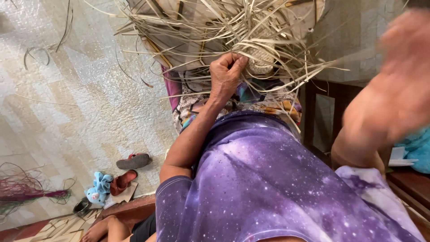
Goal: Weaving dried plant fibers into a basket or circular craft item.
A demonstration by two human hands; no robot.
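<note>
My left hand (226, 74) is closed on pale dry straw strips at the edge of a partly woven piece (262, 54) that rests on my lap, with loose strips (188, 31) fanning out in all directions. My right hand (405, 40) is raised at the upper right, blurred; I cannot tell what it holds. I wear a purple starry shirt (268, 179).
Patterned floor mat (80, 98) spreads to the left. A pair of red sandals (127, 172), a blue soft toy (98, 188) and a bundle of purple fibres (27, 192) lie at lower left. A dark wooden bench (412, 183) stands at right. Another person's foot (101, 231) shows at the bottom.
</note>
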